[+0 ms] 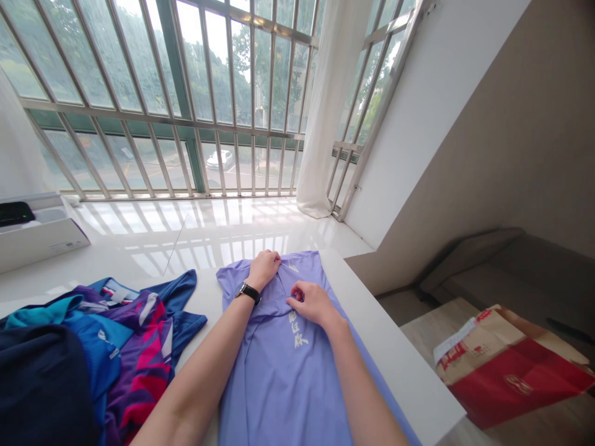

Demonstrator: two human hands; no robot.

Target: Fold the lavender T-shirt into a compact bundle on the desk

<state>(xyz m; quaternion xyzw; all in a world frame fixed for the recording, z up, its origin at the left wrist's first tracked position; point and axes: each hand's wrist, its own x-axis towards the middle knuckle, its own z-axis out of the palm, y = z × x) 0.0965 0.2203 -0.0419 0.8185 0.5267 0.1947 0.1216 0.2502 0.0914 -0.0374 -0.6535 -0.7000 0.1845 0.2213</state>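
A lavender T-shirt (288, 384) with white lettering lies spread on the white ledge, its upper part wrinkled. My left hand (264, 267), with a black-strapped watch on the wrist, is closed on the cloth near the shirt's top edge. Lower and to the right, my right hand (312, 302) has its thumb and fingers curled together at the chest, just above the lettering, pinching the fabric. A small fold of cloth runs between the two hands. Parts of the fingertips are hidden.
Left of the shirt lies a heap of sports shirts (139, 353) in blue, purple and red. A white box (41, 238) holds a dark object. Ahead stand a barred window (195, 124) and a white curtain (325, 111). A red-and-tan paper bag (511, 378) sits lower right, beyond the ledge's edge.
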